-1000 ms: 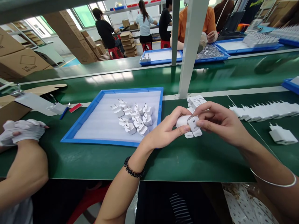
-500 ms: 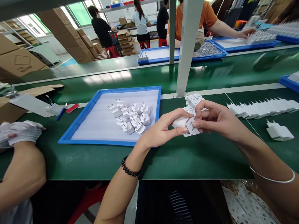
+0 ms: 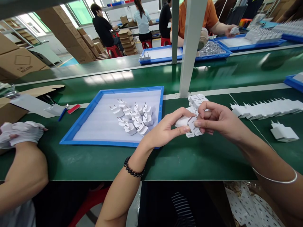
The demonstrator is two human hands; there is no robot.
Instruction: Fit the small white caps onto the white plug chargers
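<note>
change: almost none since half a second, handling seems to continue | left hand [image 3: 167, 127]: grip clamped on white rounded plastic adapter [image 3: 182, 121], over smooth green surface [image 3: 180, 164] | right hand [image 3: 219, 121]: at its end (pinch, I cannot tell)

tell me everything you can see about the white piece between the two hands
The white piece looks like smooth, hard plastic, with a rounded body and a flatter end turned toward the right hand. The left hand holds the body between thumb and fingers; right fingertips are at the far end, their grip unclear. More white pieces lie behind it; whether it touches them cannot be told.
</note>
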